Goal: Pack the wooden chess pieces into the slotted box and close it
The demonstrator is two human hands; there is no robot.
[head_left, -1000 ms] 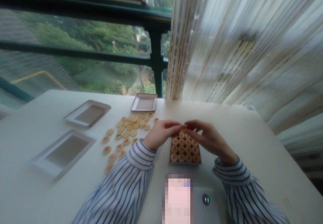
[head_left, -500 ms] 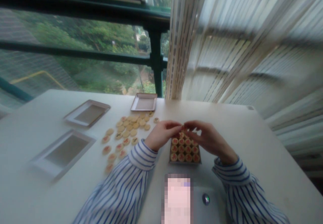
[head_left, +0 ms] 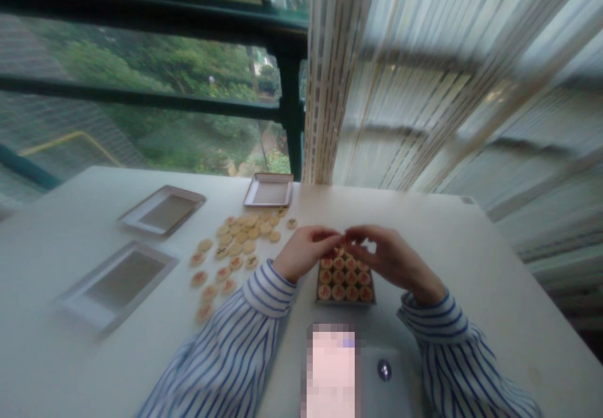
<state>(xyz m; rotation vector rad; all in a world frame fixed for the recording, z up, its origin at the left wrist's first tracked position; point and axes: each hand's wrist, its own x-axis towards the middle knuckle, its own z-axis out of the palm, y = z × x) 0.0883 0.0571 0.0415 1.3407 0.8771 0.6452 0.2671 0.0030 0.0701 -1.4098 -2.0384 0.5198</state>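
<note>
A small box (head_left: 346, 303) holds rows of round xiangqi pieces (head_left: 351, 278) with red characters facing up. My left hand (head_left: 308, 251) reaches over its far left corner, thumb and fingers pressed together. From the other side my right hand (head_left: 387, 256) arches over the far right corner, its fingertips bent inward and meeting those of the left. Whatever sits between the fingertips is too small and covered to make out. Both hands hide the far row of the box. Left of my left hand lies a loose spread of wooden xiangqi pieces (head_left: 242, 237), some blank side up, others showing characters.
On the white table (head_left: 438, 248), shallow trays lie at the left: one tray (head_left: 164, 210) farther back, another tray (head_left: 120, 286) nearer. A third tray (head_left: 268, 190) is at the far edge. In front are a blurred-out phone-like object (head_left: 330, 371) and a shiny oval item (head_left: 384, 369). A striped curtain (head_left: 325, 91) hangs behind.
Both hands stay over the far end of the box, with only a slight shift of the left hand to the right. The curtain has swayed a little; the pieces and trays look unchanged.
</note>
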